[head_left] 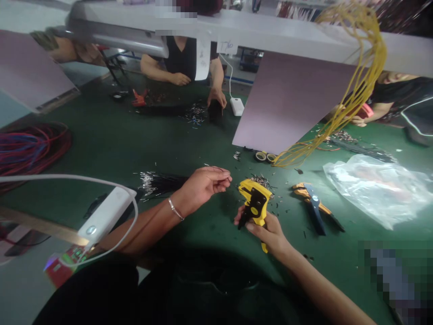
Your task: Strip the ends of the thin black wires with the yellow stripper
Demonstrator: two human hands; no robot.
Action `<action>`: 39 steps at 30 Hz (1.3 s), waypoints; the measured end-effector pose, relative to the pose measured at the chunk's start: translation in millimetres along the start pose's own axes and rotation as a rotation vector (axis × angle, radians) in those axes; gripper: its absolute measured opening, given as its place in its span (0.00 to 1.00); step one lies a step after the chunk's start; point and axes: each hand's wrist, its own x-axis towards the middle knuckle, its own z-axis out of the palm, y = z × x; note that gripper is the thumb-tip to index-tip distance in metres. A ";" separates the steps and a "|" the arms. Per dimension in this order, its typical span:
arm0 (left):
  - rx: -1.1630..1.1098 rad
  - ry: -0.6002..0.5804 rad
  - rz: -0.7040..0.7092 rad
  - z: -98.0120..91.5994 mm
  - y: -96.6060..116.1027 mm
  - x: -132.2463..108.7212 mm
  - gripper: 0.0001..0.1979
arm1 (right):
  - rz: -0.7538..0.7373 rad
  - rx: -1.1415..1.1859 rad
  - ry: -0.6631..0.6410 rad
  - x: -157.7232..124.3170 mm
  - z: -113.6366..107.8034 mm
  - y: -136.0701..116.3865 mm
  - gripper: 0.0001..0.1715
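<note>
Green anti-static matting (pixel 84 153) covers the bench, and the work sits near its front edge, where both hands can reach it. The right hand (pixel 267 232) is closed around the grip of a yellow automatic wire stripper (pixel 255 203), holding the tool upright with its jaws raised, probably to keep them ready and in view. The left hand (pixel 203 186) is curled, its fingertips (pixel 227 177) pinched together just beside the stripper's head. They seem to hold a thin wire, though it is too fine to be sure. A bundle of black wires (pixel 165 184) with bare silver ends lies on the mat just behind the left wrist, conveniently close to that hand. Small metal bits and offcuts (pixel 260 181) are scattered in front of the stripper, around where the tool is being used. Toward the right edge of the mat, a second wire stripper (pixel 314 203) with orange and blue handles rests within easy reach, beside a clear plastic bag (pixel 375 192). A white power strip (pixel 106 212) sits at the left front edge. At the far edge, a co-worker's hands (pixel 216 97) work over another scatter of wire pieces (pixel 196 113).
</note>
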 end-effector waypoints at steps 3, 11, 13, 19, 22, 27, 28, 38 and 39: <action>0.019 0.000 -0.028 1.3 -2.8 -0.4 0.02 | 0.007 0.038 -0.031 -0.1 3.3 0.3 0.20; -0.031 0.051 -0.029 2.3 -2.4 0.0 0.01 | 0.003 0.092 -0.065 1.4 6.2 7.2 0.20; -0.049 0.065 -0.029 2.1 -2.2 0.5 0.01 | -0.002 0.099 -0.062 1.4 6.7 8.2 0.19; -0.028 0.032 -0.054 0.5 -6.6 2.0 0.01 | -0.012 0.111 -0.077 1.3 5.3 12.1 0.19; -0.022 0.034 -0.056 -0.5 -8.3 2.9 0.01 | -0.022 0.113 -0.075 1.9 4.8 14.2 0.18; -0.014 0.039 -0.056 -0.2 -8.1 2.8 0.01 | -0.023 0.105 -0.086 3.1 5.0 14.8 0.15; -0.011 0.044 -0.061 0.1 -7.8 2.7 0.01 | -0.023 0.103 -0.084 3.2 5.1 14.3 0.15; 0.007 0.034 -0.077 -2.1 -8.3 4.8 0.01 | 0.002 0.091 -0.065 3.0 6.7 11.3 0.13; 0.006 0.032 -0.075 -2.1 -8.3 4.8 0.01 | 0.009 0.088 -0.069 2.8 6.6 11.9 0.13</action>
